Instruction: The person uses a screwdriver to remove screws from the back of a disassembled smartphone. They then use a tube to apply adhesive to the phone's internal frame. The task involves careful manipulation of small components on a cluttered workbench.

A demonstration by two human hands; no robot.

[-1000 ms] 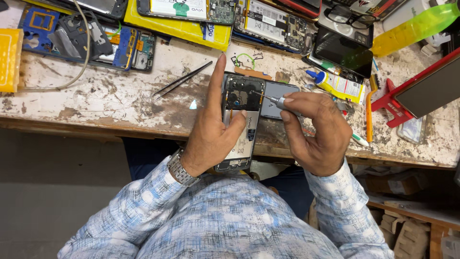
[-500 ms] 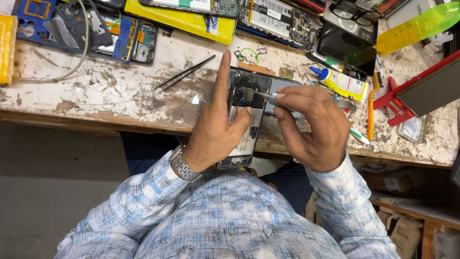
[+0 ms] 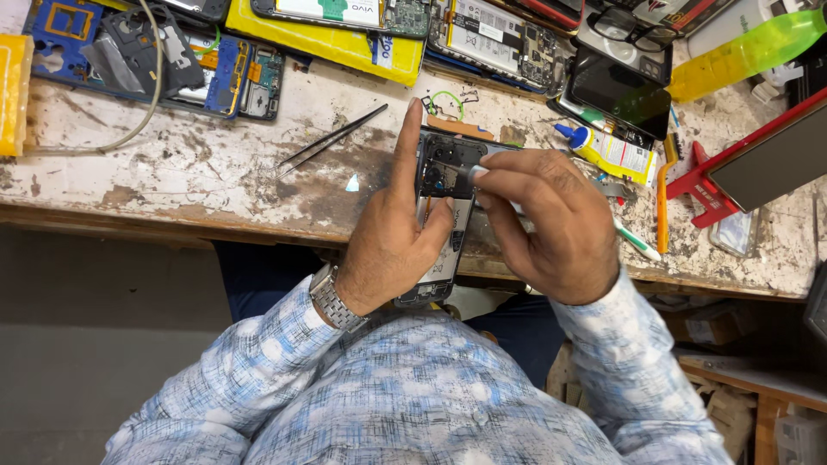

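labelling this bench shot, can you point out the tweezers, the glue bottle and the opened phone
tweezers [image 3: 332, 139]: head view, middle of the dark shafts.
glue bottle [image 3: 610, 153]: head view, on its yellow body.
opened phone [image 3: 444, 168]: head view, exposed upper part, between the left hand [image 3: 388, 250] and right hand [image 3: 551, 228].

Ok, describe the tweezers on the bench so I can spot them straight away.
Start at the worn, paint-scuffed bench and look just left of the left hand, which holds the opened phone. The tweezers lie there alone on bare wood: thin, dark and pointed, slanting up to the right, unlike the flat phone parts behind.
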